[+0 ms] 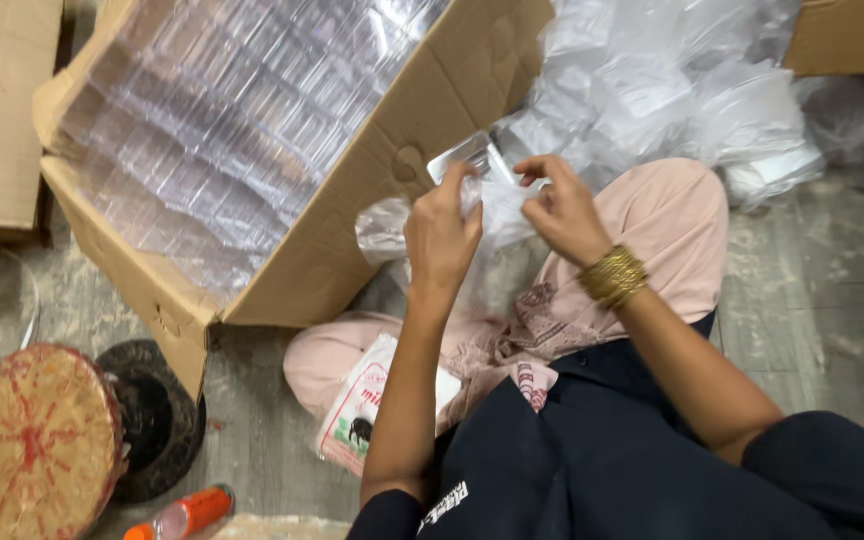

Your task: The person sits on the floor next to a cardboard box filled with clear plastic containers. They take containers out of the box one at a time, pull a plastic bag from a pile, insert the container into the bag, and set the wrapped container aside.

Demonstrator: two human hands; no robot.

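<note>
My left hand point(441, 232) and right hand point(564, 208) both pinch a thin clear plastic bag point(497, 212) over my lap, beside the open cardboard box point(392, 150) of clear plastic trays point(212, 120).

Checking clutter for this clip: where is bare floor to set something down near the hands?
Bare grey floor lies right of the pink-clad knee, below the heap of clear bags. A narrower strip runs between the cardboard box and round stool. Around both hands, left and right, it is crowded.
</note>
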